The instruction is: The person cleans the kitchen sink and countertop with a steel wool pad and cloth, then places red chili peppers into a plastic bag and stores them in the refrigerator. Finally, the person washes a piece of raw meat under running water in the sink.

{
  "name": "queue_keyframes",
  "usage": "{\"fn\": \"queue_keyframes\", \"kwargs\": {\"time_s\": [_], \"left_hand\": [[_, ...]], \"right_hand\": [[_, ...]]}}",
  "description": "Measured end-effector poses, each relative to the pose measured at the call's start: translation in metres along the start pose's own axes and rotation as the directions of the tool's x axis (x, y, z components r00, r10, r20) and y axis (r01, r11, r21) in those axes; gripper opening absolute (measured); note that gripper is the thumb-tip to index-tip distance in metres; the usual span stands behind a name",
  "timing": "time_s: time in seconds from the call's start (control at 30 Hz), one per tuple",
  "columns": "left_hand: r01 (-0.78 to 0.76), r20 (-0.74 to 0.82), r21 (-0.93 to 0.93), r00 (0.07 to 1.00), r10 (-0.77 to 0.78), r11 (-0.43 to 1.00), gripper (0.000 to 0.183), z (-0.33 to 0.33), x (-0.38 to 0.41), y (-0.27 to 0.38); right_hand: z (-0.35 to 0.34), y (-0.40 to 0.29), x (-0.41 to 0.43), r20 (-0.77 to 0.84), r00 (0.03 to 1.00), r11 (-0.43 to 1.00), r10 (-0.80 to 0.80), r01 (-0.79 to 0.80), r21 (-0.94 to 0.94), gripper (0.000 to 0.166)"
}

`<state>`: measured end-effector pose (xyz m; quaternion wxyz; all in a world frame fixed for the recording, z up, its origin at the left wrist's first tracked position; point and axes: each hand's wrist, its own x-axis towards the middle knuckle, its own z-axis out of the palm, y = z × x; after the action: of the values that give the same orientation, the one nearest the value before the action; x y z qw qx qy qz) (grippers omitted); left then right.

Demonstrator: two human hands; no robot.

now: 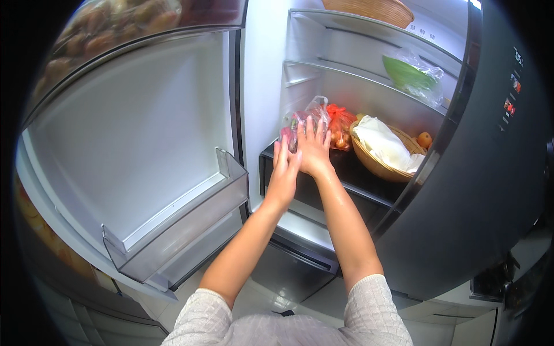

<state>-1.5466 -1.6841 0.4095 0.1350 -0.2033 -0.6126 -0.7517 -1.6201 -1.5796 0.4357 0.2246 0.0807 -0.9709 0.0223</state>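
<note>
Both hands reach into an opened refrigerator at its lowest visible shelf. My right hand (312,149) has its fingers spread against a clear plastic bag (320,110) with reddish and purple contents. My left hand (284,173) is close beside it, fingers extended near the bag's left lower part; whether it presses on the bag cannot be told. To the right, a red plastic bag (339,125) of small orange-brown items leans by the clear one. Next to that stands a wicker basket (376,166) with a white bag or cloth (381,142) in it.
The refrigerator door (125,129) stands open at left, with a low door bin (186,229) and an upper bin holding eggs or similar round items. A bagged green thing (409,73) lies on the middle shelf, another basket (372,11) above. The dark right door (467,194) flanks the opening.
</note>
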Motion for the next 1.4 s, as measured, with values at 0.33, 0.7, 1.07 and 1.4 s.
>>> {"fn": "queue_keyframes", "kwargs": {"time_s": [0.33, 0.7, 1.07, 1.4], "left_hand": [[-0.368, 0.263, 0.438, 0.925, 0.274, 0.82, 0.057, -0.046, -0.099, 0.064], [-0.521, 0.286, 0.593, 0.849, 0.444, 0.614, 0.038, -0.121, -0.188, 0.149], [-0.103, -0.358, 0.844, 0.622, 0.697, 0.526, 0.058, -0.266, -0.248, 0.16], [-0.039, -0.605, 0.401, 0.739, 0.296, 0.915, 0.069, -0.327, -0.243, 0.118]], "right_hand": [[0.059, 0.012, 0.073, 0.117, 0.979, 0.98, 0.165, -0.177, 0.095, 0.082], [0.003, -0.036, -0.03, -0.362, 0.926, 0.821, 0.106, 0.124, 0.557, 0.062], [-0.051, -0.162, -0.207, -0.649, 0.759, 0.663, -0.054, 0.513, 0.545, 0.035], [-0.065, -0.235, -0.263, -0.654, 0.708, 0.661, -0.268, 0.629, 0.41, 0.032]]}}
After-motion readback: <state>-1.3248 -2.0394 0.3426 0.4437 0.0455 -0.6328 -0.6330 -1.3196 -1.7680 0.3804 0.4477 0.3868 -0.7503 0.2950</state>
